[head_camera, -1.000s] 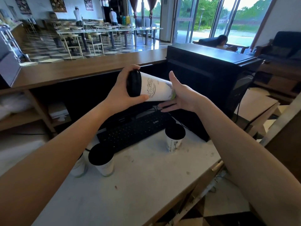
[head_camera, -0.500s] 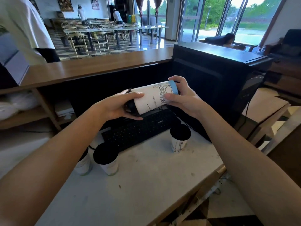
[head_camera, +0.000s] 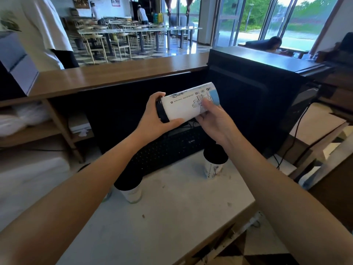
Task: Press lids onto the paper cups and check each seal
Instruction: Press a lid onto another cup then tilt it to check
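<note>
A tall white paper cup with line drawings and a blue band lies on its side in the air above the keyboard. Its black lid points left. My left hand wraps the lid end. My right hand grips the cup's base end. Two more lidded cups stand on the white counter: one under my right wrist, one beside my left forearm. A third cup peeks out behind that forearm, mostly hidden.
A black keyboard lies behind the standing cups. A large black machine stands at the right. A brown wooden ledge runs across the back. A person in a white shirt stands beyond it at the left. The counter's front edge drops to a checkered floor.
The cup has turned in my hands, so the blue band and drawings now face up. My right hand went from open against the base to gripping it. A person came into view at left.
</note>
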Demonstrator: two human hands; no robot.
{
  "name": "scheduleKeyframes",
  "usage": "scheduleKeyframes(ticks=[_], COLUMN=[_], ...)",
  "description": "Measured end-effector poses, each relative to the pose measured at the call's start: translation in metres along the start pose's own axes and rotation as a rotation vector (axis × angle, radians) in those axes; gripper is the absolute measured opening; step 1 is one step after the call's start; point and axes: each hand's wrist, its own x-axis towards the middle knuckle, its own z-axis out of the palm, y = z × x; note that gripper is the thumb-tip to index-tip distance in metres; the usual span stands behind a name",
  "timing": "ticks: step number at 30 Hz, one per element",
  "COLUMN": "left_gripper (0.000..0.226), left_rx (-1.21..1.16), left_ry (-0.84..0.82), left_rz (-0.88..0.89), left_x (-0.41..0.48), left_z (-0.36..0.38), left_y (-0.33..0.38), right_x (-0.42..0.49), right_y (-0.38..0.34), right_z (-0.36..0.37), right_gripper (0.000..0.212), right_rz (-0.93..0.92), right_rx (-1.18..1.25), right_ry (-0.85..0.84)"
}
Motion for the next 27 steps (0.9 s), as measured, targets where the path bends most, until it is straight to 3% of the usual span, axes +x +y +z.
scheduleKeyframes(ticks=[5, 10, 15, 24, 27], left_gripper=[0.099, 0.085, 0.084, 0.089, 0.092], left_rx=[0.139, 0.187, 0.220, 0.205, 0.038], left_ry=[-0.045, -0.076, -0.130, -0.177, -0.131], left_rz=[-0.010, -0.128, -0.258, -0.318, -0.387], left_x=[0.025, 0.054, 0.063, 0.063, 0.055], left_z=[0.012, 0.028, 0.042, 0.052, 0.054], left_y=[0.002, 0.005, -0.009, -0.017, -0.013], right_x=[0.024, 0.060, 0.085, 0.087, 0.081], right_y=[-0.033, -0.043, -0.036, -0.024, -0.029], right_z=[0.029, 0.045, 0.023, -0.002, 0.000], right_gripper=[0.057, 0.069, 0.075, 0.075, 0.073], right_rz=[-0.108, -0.117, 0.022, 0.049, 0.002], right_rx=[-0.692, -1.100, -1.205, -1.115, -1.075], right_ry=[0.086, 0.112, 0.085, 0.132, 0.180])
